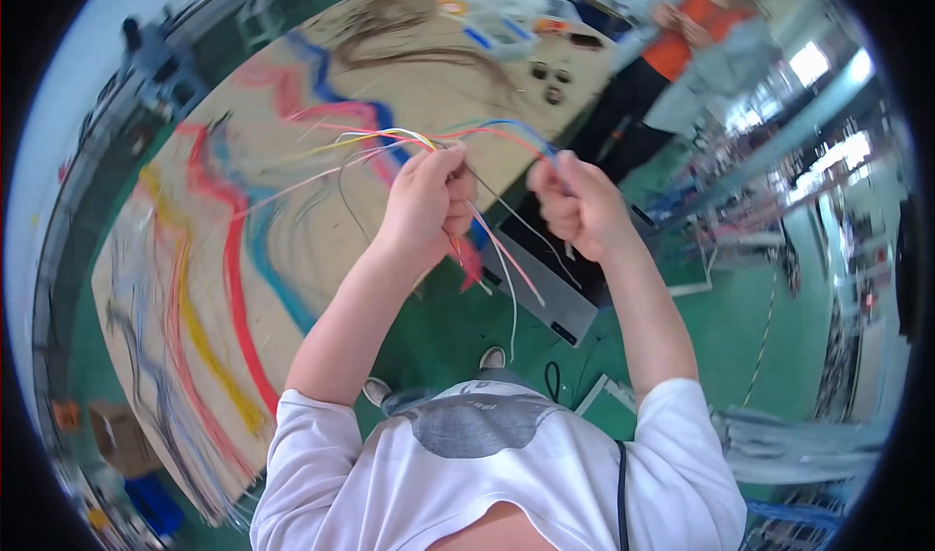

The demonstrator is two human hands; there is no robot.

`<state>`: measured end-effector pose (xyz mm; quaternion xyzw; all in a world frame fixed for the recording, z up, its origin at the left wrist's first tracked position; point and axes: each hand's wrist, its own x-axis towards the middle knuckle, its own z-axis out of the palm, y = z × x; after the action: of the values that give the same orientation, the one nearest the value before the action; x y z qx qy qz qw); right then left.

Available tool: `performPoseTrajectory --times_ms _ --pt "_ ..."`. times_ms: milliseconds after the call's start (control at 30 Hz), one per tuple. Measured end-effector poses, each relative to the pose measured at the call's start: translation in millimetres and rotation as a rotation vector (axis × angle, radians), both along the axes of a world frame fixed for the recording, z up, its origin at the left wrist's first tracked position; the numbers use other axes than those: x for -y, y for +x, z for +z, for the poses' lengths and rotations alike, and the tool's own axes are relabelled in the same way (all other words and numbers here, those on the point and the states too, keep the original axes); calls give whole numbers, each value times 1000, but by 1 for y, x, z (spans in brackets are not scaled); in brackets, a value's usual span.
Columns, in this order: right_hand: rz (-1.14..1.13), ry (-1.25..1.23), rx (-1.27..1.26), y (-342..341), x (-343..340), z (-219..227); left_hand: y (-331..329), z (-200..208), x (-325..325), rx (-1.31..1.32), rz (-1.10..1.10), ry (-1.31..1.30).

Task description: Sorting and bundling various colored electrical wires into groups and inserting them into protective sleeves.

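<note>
The left hand [429, 201] grips thin, multicoloured plastic-coated wires [420, 138]; the right hand [581, 205] pinches a few. Likely light, springy, best held mid-bundle.

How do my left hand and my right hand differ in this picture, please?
The left hand grips a many-coloured wire bunch; the right hand holds fewer visible wires, a blue wire among them. In the picture, the left hand overlaps the table; the right hand appears beyond its edge. Both are bare and closed on wires.
</note>
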<state>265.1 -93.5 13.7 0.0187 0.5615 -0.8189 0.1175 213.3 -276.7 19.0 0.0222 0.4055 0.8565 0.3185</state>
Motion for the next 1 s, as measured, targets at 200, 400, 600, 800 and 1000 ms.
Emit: performPoseTrajectory --times_ms 200,400,600,800,1000 --pt "254 543 31 2 -79 14 -10 -6 -109 -71 -10 -79" --pt "208 603 -69 -47 -122 -11 -42 -25 -139 -52 -45 -207" --pt "277 700 -99 -87 -128 -15 -79 -24 -153 6 4 -196" --pt "338 610 10 -139 -134 -15 -129 -30 -147 20 -43 -111" --pt "245 1167 -258 -173 -129 -7 -190 -38 -127 73 76 -52"
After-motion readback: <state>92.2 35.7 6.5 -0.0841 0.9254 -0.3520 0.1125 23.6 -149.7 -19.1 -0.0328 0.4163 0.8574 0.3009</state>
